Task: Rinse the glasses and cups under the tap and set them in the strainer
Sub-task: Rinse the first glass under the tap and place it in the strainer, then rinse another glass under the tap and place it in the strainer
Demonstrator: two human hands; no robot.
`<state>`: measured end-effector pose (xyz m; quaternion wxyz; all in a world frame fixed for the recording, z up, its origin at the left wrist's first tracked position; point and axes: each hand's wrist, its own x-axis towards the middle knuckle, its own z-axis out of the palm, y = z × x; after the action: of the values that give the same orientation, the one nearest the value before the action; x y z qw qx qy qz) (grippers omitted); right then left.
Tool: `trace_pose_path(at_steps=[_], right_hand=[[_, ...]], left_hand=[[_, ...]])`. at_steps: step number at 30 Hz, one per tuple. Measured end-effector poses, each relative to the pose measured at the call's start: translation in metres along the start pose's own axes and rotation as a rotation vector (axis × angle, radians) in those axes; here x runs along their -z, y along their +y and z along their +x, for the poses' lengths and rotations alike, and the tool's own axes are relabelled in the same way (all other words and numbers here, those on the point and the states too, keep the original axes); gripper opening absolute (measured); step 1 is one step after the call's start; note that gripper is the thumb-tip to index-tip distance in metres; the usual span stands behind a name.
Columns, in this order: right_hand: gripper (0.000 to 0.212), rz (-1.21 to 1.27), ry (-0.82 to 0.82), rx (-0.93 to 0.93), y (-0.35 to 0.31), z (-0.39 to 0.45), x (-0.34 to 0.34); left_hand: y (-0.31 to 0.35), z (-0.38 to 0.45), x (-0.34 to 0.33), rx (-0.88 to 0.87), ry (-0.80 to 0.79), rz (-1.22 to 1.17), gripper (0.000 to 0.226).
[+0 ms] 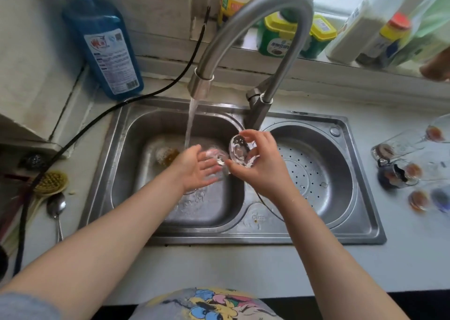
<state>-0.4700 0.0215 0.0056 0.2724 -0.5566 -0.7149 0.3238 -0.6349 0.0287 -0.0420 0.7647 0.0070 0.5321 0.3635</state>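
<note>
1. A clear glass [239,151] is held tilted over the ridge between the two bowls of the sink [360,232], its round base turned up toward the camera and its mouth pointing down to the left.
2. The right hand [261,167] grasps the glass, fingers and thumb curled round its base end.
3. The left hand [198,171] lies flat and released, fingers straight, at the mouth end of the glass; whether it touches the rim I cannot tell through the glare.
4. The tap [253,39] runs, its stream landing in the left bowl just beside the left hand, not on the glass.
5. The strainer [314,171], a perforated basin in the right bowl, holds nothing I can see.
6. More glasses [399,146], some with brown dregs, lie crowded near the counter's right edge.
7. Risk, as I judge it: wet glass in wet fingers may slip and strike the steel ridge, and reaching right could knock the crowded glasses together.
</note>
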Motion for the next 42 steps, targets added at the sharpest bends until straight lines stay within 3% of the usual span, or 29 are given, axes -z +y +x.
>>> trace_pose_path(at_steps=[4, 9, 13, 16, 23, 31, 33, 38, 42], right_hand=[[0.054, -0.019, 0.074, -0.131, 0.026, 0.002, 0.043], [0.058, -0.227, 0.109, -0.314, 0.071, 0.012, 0.079], [0.064, -0.404, -0.041, -0.414, 0.120, 0.024, 0.071], [0.067, -0.495, -0.128, -0.429, 0.153, 0.036, 0.064], [0.071, -0.507, -0.201, -0.342, 0.189, 0.062, 0.044], [0.079, -0.543, -0.224, -0.324, 0.197, 0.073, 0.036], [0.086, -0.575, -0.166, -0.228, 0.189, 0.071, 0.031], [0.047, -0.347, -0.044, 0.224, 0.144, 0.065, -0.017], [0.035, -0.270, -0.306, 0.302, 0.096, 0.069, -0.072]], left_hand=[[-0.015, 0.007, -0.046, -0.056, -0.079, 0.155, 0.041], [-0.043, 0.032, -0.080, -0.275, 0.052, 0.746, 0.040], [-0.070, 0.058, -0.083, -0.334, 0.075, 1.215, 0.056], [-0.078, 0.069, -0.082, -0.386, 0.091, 1.408, 0.064], [-0.103, 0.080, -0.070, -0.479, 0.197, 1.455, 0.088], [-0.106, 0.084, -0.056, -0.517, 0.188, 1.397, 0.093], [-0.108, 0.086, -0.051, -0.525, 0.175, 1.395, 0.092], [-0.109, 0.086, -0.036, -0.534, 0.202, 1.391, 0.082], [-0.093, 0.074, 0.006, -0.428, 0.421, 1.177, 0.049]])
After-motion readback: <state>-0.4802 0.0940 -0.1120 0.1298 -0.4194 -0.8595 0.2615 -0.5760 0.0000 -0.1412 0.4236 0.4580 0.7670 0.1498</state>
